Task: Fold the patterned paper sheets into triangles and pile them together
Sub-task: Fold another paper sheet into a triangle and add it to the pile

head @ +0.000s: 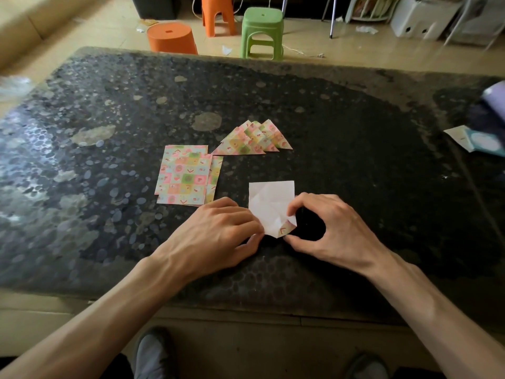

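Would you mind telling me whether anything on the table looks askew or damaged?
The sheet being folded lies white side up with irregular creases across it, and its near corner, pinched by the right hand, is curled over. The triangles are fanned rather than squarely piled.

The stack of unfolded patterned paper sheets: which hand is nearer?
Left. The left hand sits by the patterned paper stack's near edge; the right hand is farther right, pinching the white face-down sheet.

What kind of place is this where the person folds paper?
Probably a room in a home: a green plastic stool and orange stools stand on the tiled floor beyond a dark speckled table.
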Available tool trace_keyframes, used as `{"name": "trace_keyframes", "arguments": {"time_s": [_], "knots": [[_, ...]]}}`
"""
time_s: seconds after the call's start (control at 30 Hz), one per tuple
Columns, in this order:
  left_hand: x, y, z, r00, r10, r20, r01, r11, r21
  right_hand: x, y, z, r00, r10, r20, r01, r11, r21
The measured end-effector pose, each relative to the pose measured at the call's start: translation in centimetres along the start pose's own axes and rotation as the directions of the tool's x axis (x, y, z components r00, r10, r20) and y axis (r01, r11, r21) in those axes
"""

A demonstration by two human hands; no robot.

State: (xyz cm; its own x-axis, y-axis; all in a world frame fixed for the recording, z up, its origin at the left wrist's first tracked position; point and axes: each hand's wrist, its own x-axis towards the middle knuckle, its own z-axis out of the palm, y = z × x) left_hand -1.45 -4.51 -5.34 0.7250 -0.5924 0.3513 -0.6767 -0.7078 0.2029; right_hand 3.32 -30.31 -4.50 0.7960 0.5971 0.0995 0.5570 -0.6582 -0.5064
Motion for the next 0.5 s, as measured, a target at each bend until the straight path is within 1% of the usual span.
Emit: {"name": "trace_keyframes", "arguments": {"time_s": [0.17, 0.3, 0.4, 0.5], "knots": [[0.2, 0.2, 0.0, 0.998, 0.022, -0.056, -0.020, 0.999, 0.032, -0.1, 0.5, 0.6, 0.996, -0.070, -0.045, 0.069, 0.997, -0.030], [0.2, 0.2, 0.2, 0.995, 0.031, -0.095, -0.026, 0.998, 0.052, -0.3, 0.7, 1.2, 0.994, -0.087, -0.065, 0.084, 0.996, -0.039], [0.1, 0.0, 0.3, 0.997, 0.030, -0.072, -0.027, 0.999, 0.038, -0.2, 0.6, 1.3, 0.995, -0.085, -0.052, 0.081, 0.995, -0.066], [-0.1, -0.2, 0.5, 1.000, -0.002, 0.010, 0.002, 1.000, 0.001, -0.2, 0.6, 1.2, 0.997, -0.076, -0.032, 0.074, 0.996, -0.054]]}}
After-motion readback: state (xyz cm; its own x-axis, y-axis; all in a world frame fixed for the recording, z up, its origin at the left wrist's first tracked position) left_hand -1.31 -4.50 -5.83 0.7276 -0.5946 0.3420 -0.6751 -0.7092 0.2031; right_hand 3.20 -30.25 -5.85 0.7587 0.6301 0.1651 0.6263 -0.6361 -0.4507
